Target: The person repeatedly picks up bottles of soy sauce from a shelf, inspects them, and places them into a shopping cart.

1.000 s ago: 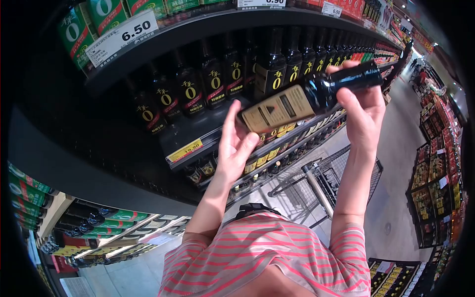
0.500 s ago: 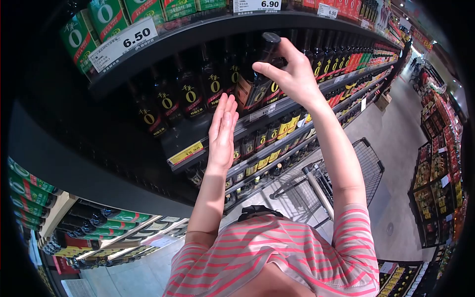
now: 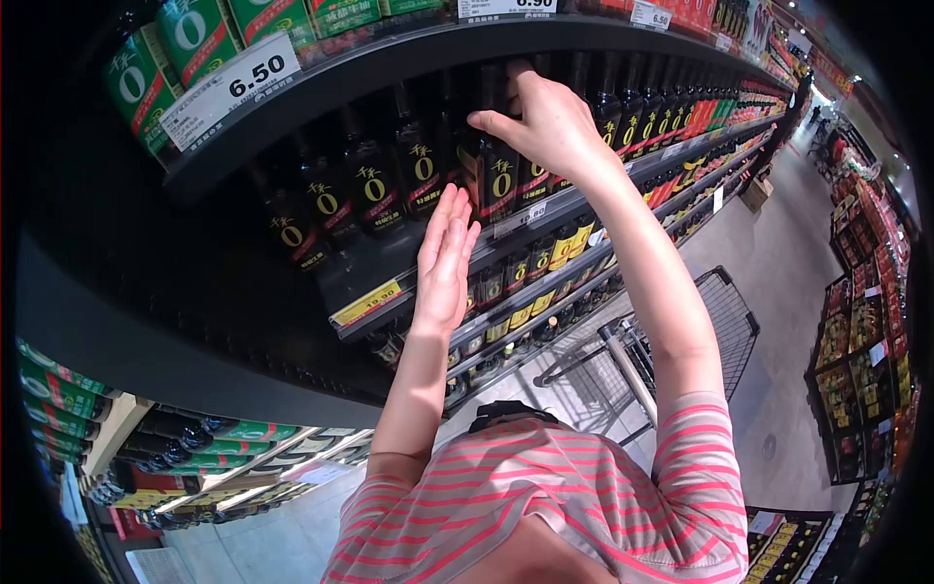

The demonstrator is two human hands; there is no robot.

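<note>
My right hand (image 3: 556, 125) is at the upper part of a dark soy sauce bottle (image 3: 500, 180) with a yellow zero on its black label. The thumb crosses in front of the bottle's neck, and the other fingers curl behind, partly hidden. This bottle stands almost upright at the shelf front. Lower and to the left, my left hand (image 3: 446, 258) holds nothing, its fingers stretched out beside the bottle's base. Whether its fingertips touch the bottle, I cannot tell. Similar bottles (image 3: 370, 185) line the shelf to the left, and more continue to the right.
Above hangs a shelf edge (image 3: 389, 68) with price tags and green boxes (image 3: 199, 39). A yellow price tag (image 3: 366, 303) marks the lower shelf lip. Behind the right arm stands a shopping cart (image 3: 715, 321). Stacked goods (image 3: 856, 370) line the aisle's far side.
The bottle has gone from tilted to nearly upright, its label now facing front. My right hand has moved slightly left with its neck; my left hand has shifted slightly right.
</note>
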